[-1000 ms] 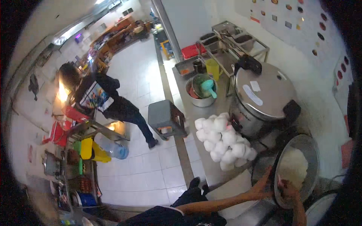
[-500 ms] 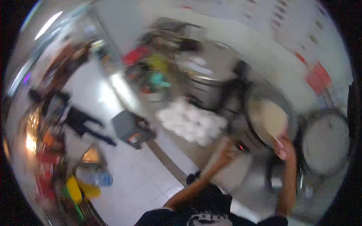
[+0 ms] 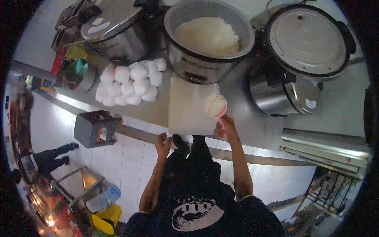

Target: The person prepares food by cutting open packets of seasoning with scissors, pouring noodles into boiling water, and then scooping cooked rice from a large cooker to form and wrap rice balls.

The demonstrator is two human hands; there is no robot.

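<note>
At the near edge of the steel surface [image 3: 252, 130], the left hand [image 3: 162, 144] pinches the near corner of a white paper sheet [image 3: 188, 106]. The right hand [image 3: 226, 128] is closed around the handle of a pink scoop [image 3: 216, 105] heaped with rice, held over the sheet's right side. Beyond stands an open rice cooker [image 3: 208, 37] full of white rice. A pile of white wrapped balls [image 3: 128, 82] lies toward the left edge, a lidded cooker [image 3: 304, 55] toward the right.

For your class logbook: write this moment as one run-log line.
right hand: holds rice scoop over paper sheet | left hand: at sheet edge
</note>
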